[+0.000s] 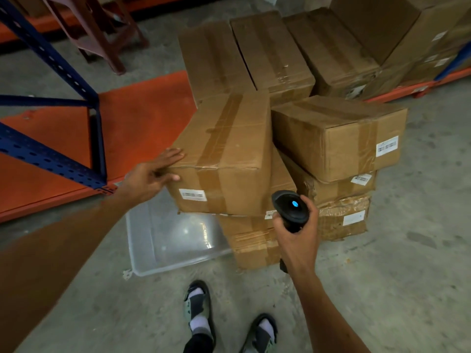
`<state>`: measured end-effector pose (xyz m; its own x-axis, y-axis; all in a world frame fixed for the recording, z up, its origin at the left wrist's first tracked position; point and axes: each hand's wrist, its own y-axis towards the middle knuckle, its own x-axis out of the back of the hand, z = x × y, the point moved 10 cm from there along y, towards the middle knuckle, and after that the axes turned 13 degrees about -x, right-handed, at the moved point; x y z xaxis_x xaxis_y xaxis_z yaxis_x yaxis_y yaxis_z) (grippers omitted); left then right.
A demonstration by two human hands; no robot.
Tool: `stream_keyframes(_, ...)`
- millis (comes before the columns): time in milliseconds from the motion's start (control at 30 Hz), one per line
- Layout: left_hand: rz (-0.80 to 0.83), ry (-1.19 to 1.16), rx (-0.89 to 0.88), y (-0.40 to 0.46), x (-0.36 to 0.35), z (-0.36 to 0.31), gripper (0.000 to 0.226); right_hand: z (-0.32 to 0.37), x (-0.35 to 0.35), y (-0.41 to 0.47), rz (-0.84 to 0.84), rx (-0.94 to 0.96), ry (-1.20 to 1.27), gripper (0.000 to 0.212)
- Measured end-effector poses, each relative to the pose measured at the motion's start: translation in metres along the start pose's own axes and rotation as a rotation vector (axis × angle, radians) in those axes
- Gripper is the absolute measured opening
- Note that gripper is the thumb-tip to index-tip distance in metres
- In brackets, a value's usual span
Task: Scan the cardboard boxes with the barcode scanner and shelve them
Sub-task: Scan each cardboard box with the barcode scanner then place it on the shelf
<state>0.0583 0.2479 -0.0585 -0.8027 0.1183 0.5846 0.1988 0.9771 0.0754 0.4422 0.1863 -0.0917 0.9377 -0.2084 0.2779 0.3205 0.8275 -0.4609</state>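
Two stacks of taped cardboard boxes stand on the concrete floor in front of me. My left hand (153,171) rests flat on the near left corner of the top left box (229,149), fingers on top and thumb on its front face. A white barcode label (193,195) shows on that face. My right hand (297,233) grips a black barcode scanner (289,207) with a blue light on its head, held just in front of the stacks. The top right box (336,133) carries a label (387,146) on its right end.
An orange shelf deck (137,123) with blue uprights (51,57) lies low at the left. A clear plastic lid (168,238) lies on the floor under the left stack. More boxes (270,49) sit behind, others on a rack at the right. My sandalled feet (198,309) stand below.
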Motion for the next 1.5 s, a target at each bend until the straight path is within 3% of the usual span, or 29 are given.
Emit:
stream_keyframes(167, -0.044, -0.042, 0.107, -0.028, 0.039, 0.032, 0.058, 0.003, -0.022, 0.03, 0.019, -0.035, -0.177, 0.07)
stream_keyframes(567, -0.006, -0.042, 0.062, -0.028, 0.034, 0.04, 0.059, 0.053, -0.099, 0.119, -0.058, -0.024, -0.946, 0.065)
stream_keyframes(733, 0.002, -0.041, 0.062, -0.029, 0.032, 0.046, 0.06, 0.039, -0.094, 0.124, -0.098, -0.131, -1.065, 0.063)
stream_keyframes(900, -0.003, -0.04, 0.074, -0.03, 0.033, 0.047, 0.059, 0.039, -0.095, 0.115, -0.097, -0.091, -1.136, 0.061)
stream_keyframes(1167, -0.002, -0.054, 0.118, -0.032, 0.03, 0.048, 0.059, 0.036, -0.09, 0.112, -0.093, -0.063, -1.117, 0.059)
stream_keyframes(1300, -0.013, -0.085, 0.148, -0.033, 0.028, 0.049, 0.059, 0.039, -0.085, 0.105, -0.161, -0.025, -1.021, 0.07)
stream_keyframes(1400, -0.003, -0.075, 0.146, -0.034, 0.03, 0.05, 0.06, 0.059, -0.09, 0.077, -0.24, 0.068, -0.82, 0.076)
stream_keyframes(1500, -0.005, -0.097, 0.146, -0.035, 0.03, 0.052, 0.061, 0.082, -0.093, 0.036, -0.28, 0.125, -0.427, 0.072)
